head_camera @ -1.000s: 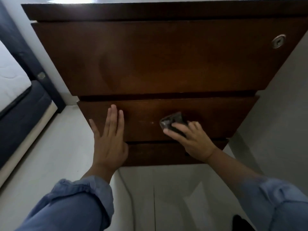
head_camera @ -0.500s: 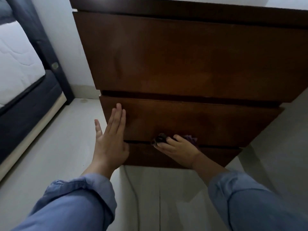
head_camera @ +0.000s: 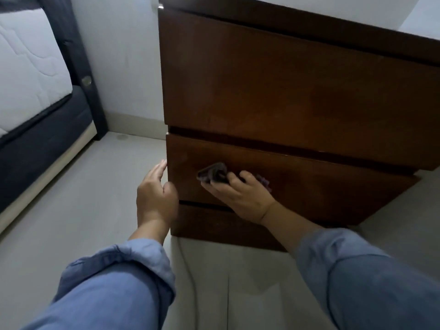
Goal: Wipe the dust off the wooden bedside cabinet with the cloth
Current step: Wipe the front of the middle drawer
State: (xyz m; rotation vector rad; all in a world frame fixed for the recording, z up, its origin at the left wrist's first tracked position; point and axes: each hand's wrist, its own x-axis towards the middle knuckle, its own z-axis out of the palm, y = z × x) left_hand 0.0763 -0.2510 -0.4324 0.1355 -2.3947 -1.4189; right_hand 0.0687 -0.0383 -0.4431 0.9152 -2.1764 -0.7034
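Right hand [head_camera: 240,194] flat against the middle drawer front of the dark brown wooden bedside cabinet [head_camera: 285,91], its fingers [head_camera: 234,178] curled over a crumpled dark grey cloth [head_camera: 214,173], pressing it onto the wood near the drawer's left end. Left hand [head_camera: 154,194] sits at the cabinet's left front edge, fingers straight and relaxed, fingertips touching the corner, holding nothing. Rolled blue sleeves [head_camera: 123,277] on both arms. At left, a dark-framed bed with a white quilted mattress [head_camera: 26,75] stands on the pale floor [head_camera: 71,210].
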